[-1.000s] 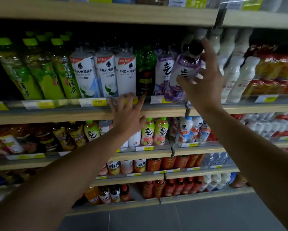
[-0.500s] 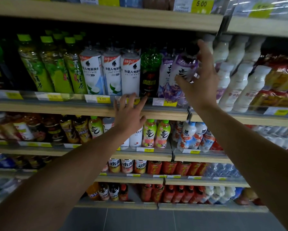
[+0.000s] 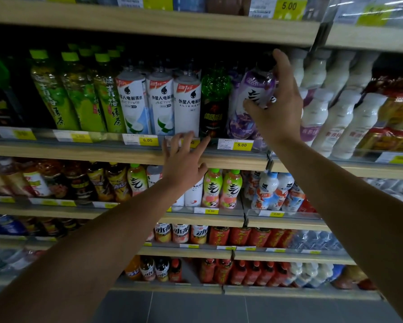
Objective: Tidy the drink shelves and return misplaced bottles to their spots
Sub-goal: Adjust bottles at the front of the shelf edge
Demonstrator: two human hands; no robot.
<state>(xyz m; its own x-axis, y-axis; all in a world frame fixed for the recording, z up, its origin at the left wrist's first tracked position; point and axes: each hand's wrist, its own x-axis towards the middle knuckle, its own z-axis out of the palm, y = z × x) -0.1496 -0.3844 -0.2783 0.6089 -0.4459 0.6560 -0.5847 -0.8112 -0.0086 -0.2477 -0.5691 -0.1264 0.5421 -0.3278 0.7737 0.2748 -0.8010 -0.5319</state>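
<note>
While the right hand (image 3: 274,113) grips the purple bottle (image 3: 254,99) tilted above the shelf edge (image 3: 102,151), the left hand (image 3: 184,159), fingers spread, rests against that edge, lower left.

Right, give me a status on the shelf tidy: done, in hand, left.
Done: the green tea bottles and white electrolyte bottles stand upright in rows.
In hand: the right hand grips the purple bottle, tilted among its row; the left hand rests open at the shelf edge.
Left: standing it upright; the lone dark green-topped bottle may be misplaced.
</note>
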